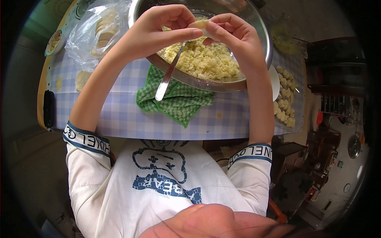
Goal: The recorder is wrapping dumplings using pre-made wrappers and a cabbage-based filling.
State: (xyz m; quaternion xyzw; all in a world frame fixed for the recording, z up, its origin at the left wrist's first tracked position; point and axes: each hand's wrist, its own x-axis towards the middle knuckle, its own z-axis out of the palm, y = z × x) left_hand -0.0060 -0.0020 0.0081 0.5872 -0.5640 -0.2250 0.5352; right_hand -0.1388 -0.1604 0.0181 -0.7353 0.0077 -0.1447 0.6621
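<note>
Above a large steel bowl [268,47], my left hand [156,33] and my right hand [240,35] meet at a pale dumpling [201,26]. The thumbs and fingers of both hands pinch its edge from either side. Its far side is partly hidden by my fingers. Crumbly yellowish filling [206,61] lies in the bowl beneath. A metal spoon [170,75] leans over the near rim, its handle toward me and its other end in the filling. Under that handle lies a crumpled green checked cloth [178,104], close against the bowl.
To the left, a clear plastic bag [77,45] holds a stack of round dough wrappers [106,35]. A loose wrapper [82,81] and a small bowl [54,43] are nearby. Several finished dumplings [284,99] sit at the right, beside a white plate [274,82]. A black object [48,108] rests at the left table edge.
</note>
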